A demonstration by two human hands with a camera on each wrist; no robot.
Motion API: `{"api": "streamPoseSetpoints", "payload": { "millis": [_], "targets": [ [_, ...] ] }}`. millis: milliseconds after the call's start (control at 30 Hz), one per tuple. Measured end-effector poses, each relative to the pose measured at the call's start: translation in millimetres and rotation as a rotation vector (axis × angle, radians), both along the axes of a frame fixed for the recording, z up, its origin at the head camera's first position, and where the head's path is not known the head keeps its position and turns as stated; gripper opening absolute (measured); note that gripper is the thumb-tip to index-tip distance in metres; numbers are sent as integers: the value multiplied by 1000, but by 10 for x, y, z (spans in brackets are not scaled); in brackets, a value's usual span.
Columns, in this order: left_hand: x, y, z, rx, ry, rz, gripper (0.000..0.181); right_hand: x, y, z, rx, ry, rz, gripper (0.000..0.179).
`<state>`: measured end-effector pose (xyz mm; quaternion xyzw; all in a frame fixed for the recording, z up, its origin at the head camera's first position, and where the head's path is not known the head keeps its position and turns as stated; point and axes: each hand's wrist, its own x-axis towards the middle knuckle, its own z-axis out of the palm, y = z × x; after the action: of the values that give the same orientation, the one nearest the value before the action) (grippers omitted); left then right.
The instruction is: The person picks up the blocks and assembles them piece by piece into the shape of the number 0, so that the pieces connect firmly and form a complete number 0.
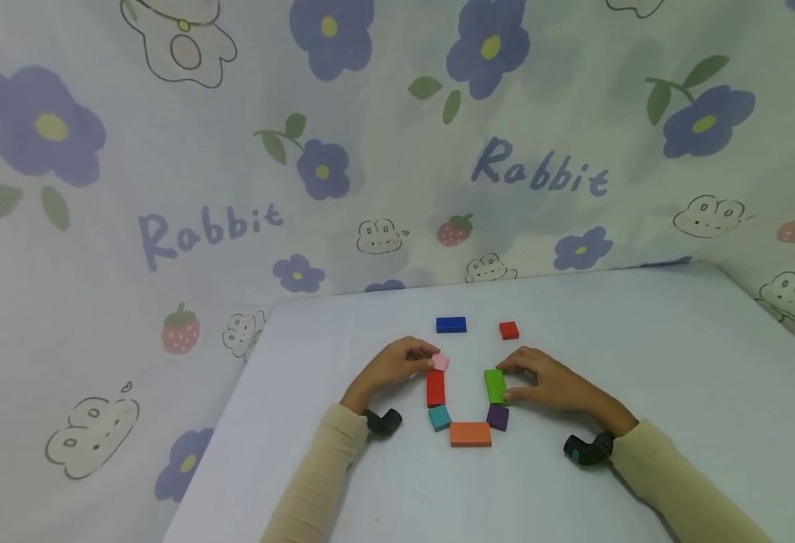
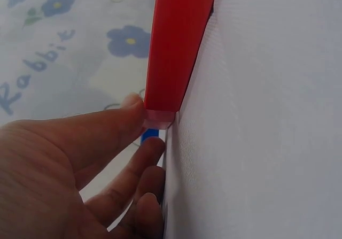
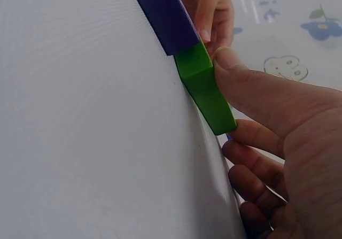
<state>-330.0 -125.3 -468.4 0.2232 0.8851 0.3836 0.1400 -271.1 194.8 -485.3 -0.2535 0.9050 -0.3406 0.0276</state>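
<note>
Coloured blocks form a U on the white table [image 1: 642,354]: a red block [image 1: 435,388], teal block [image 1: 440,417], orange block [image 1: 470,434], purple block [image 1: 497,416] and green block [image 1: 495,385]. My left hand [image 1: 397,366] pinches a small pink block [image 1: 441,362] at the far end of the red block [image 2: 173,46]; the pink block [image 2: 159,117] shows at my thumb tip. My right hand [image 1: 547,381] grips the green block [image 3: 206,89] by its side and far end, next to the purple block [image 3: 168,17].
A blue block [image 1: 451,324] and a small red block [image 1: 509,329] lie loose beyond the U. A flower-and-rabbit printed cloth [image 1: 234,166] hangs behind and to the left of the table. The table's left edge runs near my left forearm.
</note>
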Motion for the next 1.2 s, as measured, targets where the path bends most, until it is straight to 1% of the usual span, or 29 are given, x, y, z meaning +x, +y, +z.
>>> {"api": "streamPoseSetpoints", "payload": {
  "millis": [100,233,333,433,533,633,733,833,900,1033,1200],
  "targets": [
    [-8,6,11,0,0,2,26,-5,7,4,-1,6,6,53],
    [-9,11,26,-13,35,7,28,-4,13,7,-11,5,11,52],
    [23,1,33,-31,52,27,29,-5,8,2,-18,1,7,51],
    [108,-32,25,-36,67,41,31,-13,-18,-13,-26,-4,13,52],
    [244,-77,10,-35,93,40,36,-20,-43,-31,-18,-7,30,52],
    [375,-103,-11,-21,99,16,43,-11,-35,-32,-7,-3,33,53],
    [445,-96,-33,-21,98,2,51,0,-2,-14,-12,9,14,52],
    [466,-73,-44,-19,112,-1,52,-1,20,-2,-17,22,6,52],
    [471,-66,-53,-32,117,6,51,-4,23,-3,-17,23,11,52],
    [485,-63,-71,-53,121,0,50,1,20,-10,-15,19,16,53],
    [519,-57,-53,-52,124,10,52,11,8,-8,-8,21,11,52]
  ]
}}
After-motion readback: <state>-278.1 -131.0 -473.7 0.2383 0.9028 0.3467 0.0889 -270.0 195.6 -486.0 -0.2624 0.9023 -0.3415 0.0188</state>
